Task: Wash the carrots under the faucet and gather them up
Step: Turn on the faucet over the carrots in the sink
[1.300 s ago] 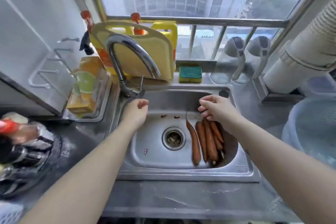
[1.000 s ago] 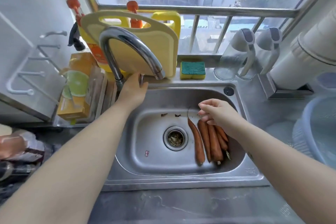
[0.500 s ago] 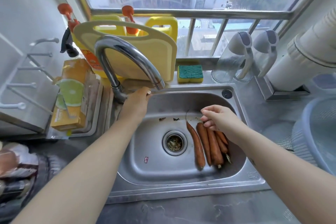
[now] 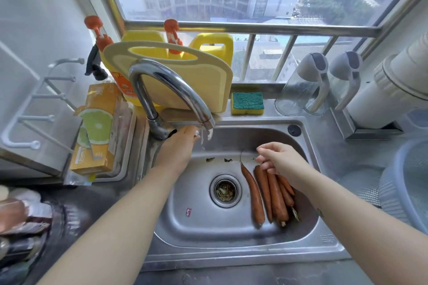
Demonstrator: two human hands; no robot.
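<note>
Several orange carrots [image 4: 268, 194] lie side by side on the right of the steel sink [image 4: 199, 220], tips toward the back. A curved chrome faucet [image 4: 166, 85] arches over the sink's back left, and water starts to fall from its spout. My left hand [image 4: 178, 148] is closed around the faucet handle at its base. Just above the carrot tips hovers my right hand [image 4: 278, 157], fingers loosely curled and holding nothing.
A drain strainer [image 4: 225, 190] sits mid-sink. Behind the faucet stand a yellow cutting board [image 4: 185, 81], yellow bottles and a sponge [image 4: 247, 103]. A lime-print box [image 4: 97, 127] is left, two clear jugs [image 4: 305, 85] and a white cylinder back right, a pale basket [image 4: 412, 180] far right.
My left hand reached up from the sink edge to the faucet handle and gripped it; water now runs from the spout. My right hand stayed over the carrot tips.
</note>
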